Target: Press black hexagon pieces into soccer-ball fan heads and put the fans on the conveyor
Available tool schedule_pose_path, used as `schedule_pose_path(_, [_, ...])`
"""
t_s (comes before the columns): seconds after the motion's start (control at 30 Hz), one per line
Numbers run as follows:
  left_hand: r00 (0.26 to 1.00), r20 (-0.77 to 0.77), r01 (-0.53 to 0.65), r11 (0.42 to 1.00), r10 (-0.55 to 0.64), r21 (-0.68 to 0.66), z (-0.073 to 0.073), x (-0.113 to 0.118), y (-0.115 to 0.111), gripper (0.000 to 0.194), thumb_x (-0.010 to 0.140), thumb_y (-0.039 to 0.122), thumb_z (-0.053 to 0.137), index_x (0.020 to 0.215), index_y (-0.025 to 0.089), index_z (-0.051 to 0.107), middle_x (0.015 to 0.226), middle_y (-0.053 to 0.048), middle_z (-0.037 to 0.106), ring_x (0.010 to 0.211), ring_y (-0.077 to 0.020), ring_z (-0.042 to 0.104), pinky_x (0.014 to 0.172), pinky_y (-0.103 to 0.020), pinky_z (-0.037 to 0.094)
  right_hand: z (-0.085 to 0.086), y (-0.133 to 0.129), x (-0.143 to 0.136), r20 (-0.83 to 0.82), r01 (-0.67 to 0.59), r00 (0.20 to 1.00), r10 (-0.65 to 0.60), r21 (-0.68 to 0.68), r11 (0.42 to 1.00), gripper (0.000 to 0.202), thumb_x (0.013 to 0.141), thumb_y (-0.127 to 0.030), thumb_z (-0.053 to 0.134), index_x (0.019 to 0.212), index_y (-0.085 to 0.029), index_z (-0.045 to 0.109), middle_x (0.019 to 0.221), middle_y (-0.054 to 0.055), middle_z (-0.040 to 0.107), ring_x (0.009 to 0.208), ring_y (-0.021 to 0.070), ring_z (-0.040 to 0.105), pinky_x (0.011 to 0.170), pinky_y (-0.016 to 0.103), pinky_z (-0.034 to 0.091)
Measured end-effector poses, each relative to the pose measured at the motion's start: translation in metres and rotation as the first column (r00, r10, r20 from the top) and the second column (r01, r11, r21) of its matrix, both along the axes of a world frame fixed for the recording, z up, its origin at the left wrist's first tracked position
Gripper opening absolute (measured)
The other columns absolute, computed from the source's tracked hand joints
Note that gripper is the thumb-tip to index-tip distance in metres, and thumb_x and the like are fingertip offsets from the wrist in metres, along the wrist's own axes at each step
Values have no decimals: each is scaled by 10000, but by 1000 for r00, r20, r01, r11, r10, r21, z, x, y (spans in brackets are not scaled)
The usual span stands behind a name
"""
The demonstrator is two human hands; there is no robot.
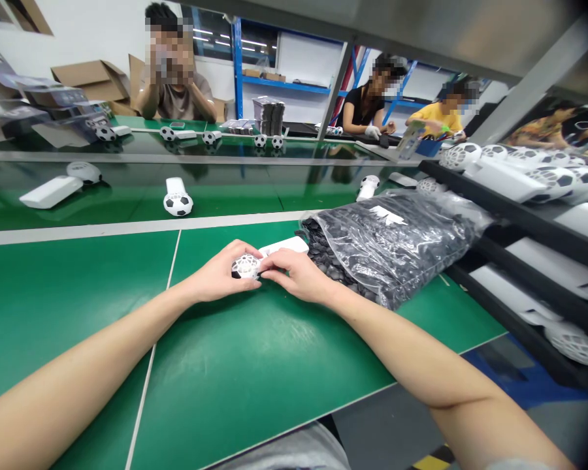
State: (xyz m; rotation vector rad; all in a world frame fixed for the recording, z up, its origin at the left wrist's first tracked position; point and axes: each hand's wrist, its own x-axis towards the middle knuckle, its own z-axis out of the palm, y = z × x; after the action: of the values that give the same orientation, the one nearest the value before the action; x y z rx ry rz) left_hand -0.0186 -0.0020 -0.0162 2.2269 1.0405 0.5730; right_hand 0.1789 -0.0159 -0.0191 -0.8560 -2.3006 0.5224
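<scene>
Over the green worktop (255, 365), my left hand (220, 274) curls its thumb and fingers around the openwork soccer-ball head (245, 266) of a white device. The device's flat white handle (287, 246) points away to the right, behind my right hand (294, 274). Thumb and forefinger of that hand pinch a small black piece at the right side of the ball; most of the piece is hidden. Just right of my right hand lies a clear plastic bag (396, 241), its mouth open towards me, full of small black pieces (326, 254).
Black racks (524, 222) of white soccer-ball devices stand at the right. Along the green conveyor (245, 189) lie more devices, one of them a ball-headed device (177, 199). Several people sit across the line. Boxes (91, 81) are stacked at the far left.
</scene>
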Motion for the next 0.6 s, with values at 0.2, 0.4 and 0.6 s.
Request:
schedule_pose_path(0.2, [1000,21,-6,1000,5,15,-1,1,-2,366,704,387,599,1026,241,502,1041,-20,476,980,-211,489,874,-363,387,-5,0,-7,-76,27,997,-31,-46,999,78,786,-182,554,798,-200,629,787,12,648,789,139,577,771,292,440])
schedule_pose_path(0.4, [999,29,-18,999,17,31,0,3,-3,333,705,326,591,1012,226,508,1027,-20,483,985,-204,489,888,-355,376,-9,1,-8,-124,67,989,-78,-91,994,53,766,-174,583,727,-176,619,721,1,628,706,117,564,711,254,441])
schedule_pose_path(0.6, [999,33,-40,998,39,39,1,5,-5,300,694,296,570,983,233,519,1012,-16,494,979,-212,494,893,-377,376,-8,3,-10,-95,112,988,-118,-71,991,57,745,-202,618,696,-185,596,713,-9,618,714,114,546,716,259,419])
